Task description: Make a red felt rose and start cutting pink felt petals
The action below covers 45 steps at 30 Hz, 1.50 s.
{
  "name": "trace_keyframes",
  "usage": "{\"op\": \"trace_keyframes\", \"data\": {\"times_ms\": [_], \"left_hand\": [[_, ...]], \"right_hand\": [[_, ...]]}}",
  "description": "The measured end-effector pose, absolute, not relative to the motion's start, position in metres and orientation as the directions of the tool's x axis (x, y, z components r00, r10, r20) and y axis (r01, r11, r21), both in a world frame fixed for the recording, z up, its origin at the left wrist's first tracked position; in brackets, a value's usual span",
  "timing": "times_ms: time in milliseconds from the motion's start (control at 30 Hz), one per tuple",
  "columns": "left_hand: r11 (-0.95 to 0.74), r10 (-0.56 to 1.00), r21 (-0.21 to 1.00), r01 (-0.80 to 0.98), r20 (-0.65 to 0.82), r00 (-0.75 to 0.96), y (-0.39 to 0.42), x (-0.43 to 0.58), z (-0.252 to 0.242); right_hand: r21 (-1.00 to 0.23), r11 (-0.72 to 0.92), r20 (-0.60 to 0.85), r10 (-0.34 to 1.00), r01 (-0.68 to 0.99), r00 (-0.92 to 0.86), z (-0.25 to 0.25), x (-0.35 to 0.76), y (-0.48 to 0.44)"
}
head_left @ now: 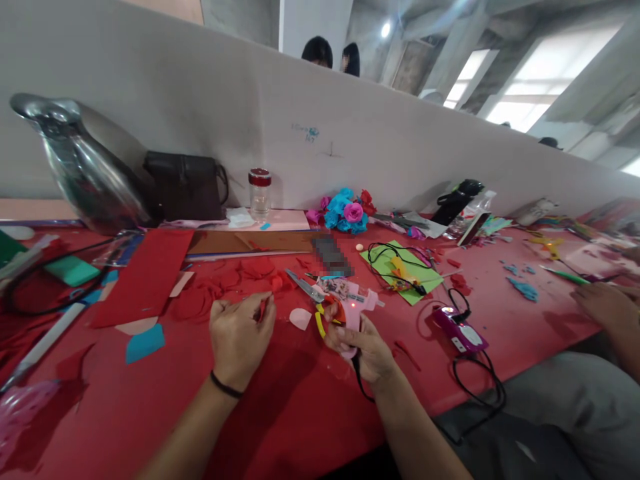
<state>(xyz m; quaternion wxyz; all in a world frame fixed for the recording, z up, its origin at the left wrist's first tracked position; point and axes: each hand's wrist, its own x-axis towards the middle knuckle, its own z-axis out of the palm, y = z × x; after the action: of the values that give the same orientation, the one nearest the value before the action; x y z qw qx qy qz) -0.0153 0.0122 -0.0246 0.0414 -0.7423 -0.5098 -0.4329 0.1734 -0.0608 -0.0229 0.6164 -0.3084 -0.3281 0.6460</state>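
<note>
My left hand is closed in a pinch on a small red paper piece just above the red table. A black band sits on that wrist. My right hand grips the handle of a pink glue gun, whose nozzle points right and whose black cord runs back toward me. Scissors with a yellow handle lie between the two hands. A pale pink petal cut-out rests on the table beside them, and loose red petals are heaped behind my left hand.
Paper flowers, a glass jar, a brown bag and a shiny wrap stand along the white partition. A green sheet with cables and a purple device lie to the right. Another person's hand rests far right.
</note>
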Motion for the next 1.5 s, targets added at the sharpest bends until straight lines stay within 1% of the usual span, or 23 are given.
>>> {"op": "trace_keyframes", "data": {"times_ms": [333, 467, 633, 867, 967, 1200, 1267, 1400, 1500], "left_hand": [[-0.477, 0.723, 0.378, 0.793, 0.681, 0.111, 0.011, -0.014, -0.024], [-0.463, 0.740, 0.390, 0.796, 0.665, 0.105, 0.012, -0.015, -0.024], [-0.438, 0.767, 0.400, 0.805, 0.634, 0.102, 0.011, -0.015, -0.021], [-0.427, 0.776, 0.417, 0.802, 0.625, 0.088, 0.010, -0.014, -0.019], [-0.447, 0.760, 0.408, 0.796, 0.642, 0.098, 0.010, -0.014, -0.018], [-0.491, 0.680, 0.326, 0.808, 0.723, 0.122, 0.008, -0.013, -0.019], [-0.504, 0.657, 0.306, 0.808, 0.743, 0.128, 0.006, -0.012, -0.019], [-0.505, 0.661, 0.322, 0.801, 0.741, 0.119, 0.003, -0.010, -0.017], [-0.509, 0.681, 0.354, 0.785, 0.723, 0.116, 0.003, -0.009, -0.017]], "right_hand": [[-0.812, -0.014, -0.006, 1.000, -0.584, -0.016, -0.019, 0.170, -0.063], [-0.749, -0.047, -0.025, 0.999, -0.661, -0.042, -0.013, 0.170, -0.062], [-0.646, -0.095, -0.095, 0.994, -0.757, -0.044, -0.006, 0.173, -0.060], [-0.632, -0.107, -0.143, 0.989, -0.768, -0.020, -0.008, 0.173, -0.061], [-0.650, -0.108, -0.145, 0.989, -0.752, -0.017, -0.008, 0.171, -0.063], [-0.719, -0.067, -0.036, 0.998, -0.692, -0.059, -0.011, 0.173, -0.065], [-0.753, -0.052, -0.031, 0.999, -0.656, -0.045, -0.014, 0.172, -0.066], [-0.881, -0.005, -0.048, 0.996, -0.473, 0.078, -0.030, 0.167, -0.071], [-0.946, 0.009, -0.022, 0.995, -0.325, 0.093, -0.046, 0.166, -0.073]]}}
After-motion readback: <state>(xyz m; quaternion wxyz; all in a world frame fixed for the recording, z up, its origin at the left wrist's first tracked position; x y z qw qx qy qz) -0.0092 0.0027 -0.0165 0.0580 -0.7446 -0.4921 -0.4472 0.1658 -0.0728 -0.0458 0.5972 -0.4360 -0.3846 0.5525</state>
